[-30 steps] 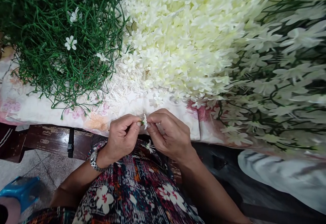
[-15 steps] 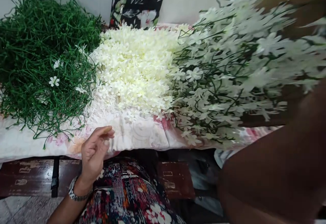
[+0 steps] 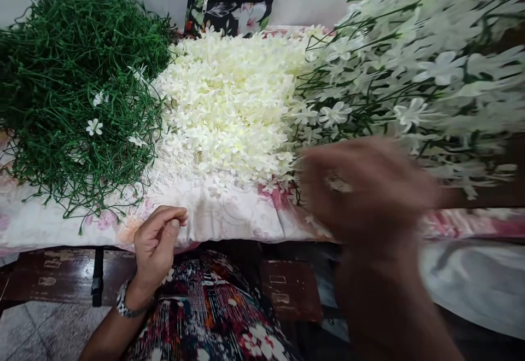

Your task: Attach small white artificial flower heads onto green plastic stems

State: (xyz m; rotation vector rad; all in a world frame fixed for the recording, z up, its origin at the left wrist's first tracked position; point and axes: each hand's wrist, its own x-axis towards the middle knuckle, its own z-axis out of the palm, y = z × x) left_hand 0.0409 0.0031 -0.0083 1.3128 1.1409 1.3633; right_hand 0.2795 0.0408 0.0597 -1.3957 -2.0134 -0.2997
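Two hands here, doing different things. Left hand [image 3: 158,243] sits at the near edge of the flowered cloth [image 3: 229,213], thumb and fingertips pinched together in a closed grip; can't tell if anything tiny is between them. Wrist is bent up, metal watch [image 3: 125,306] on it. Right hand [image 3: 365,186] is a blur just right of the heap of loose cream petals [image 3: 229,98], knuckles up, grip unreadable. Behind it lie sprays of white blossoms on thin green stems [image 3: 410,87]. Left of the heap sits a wiry tangle of bare green stems [image 3: 74,87].
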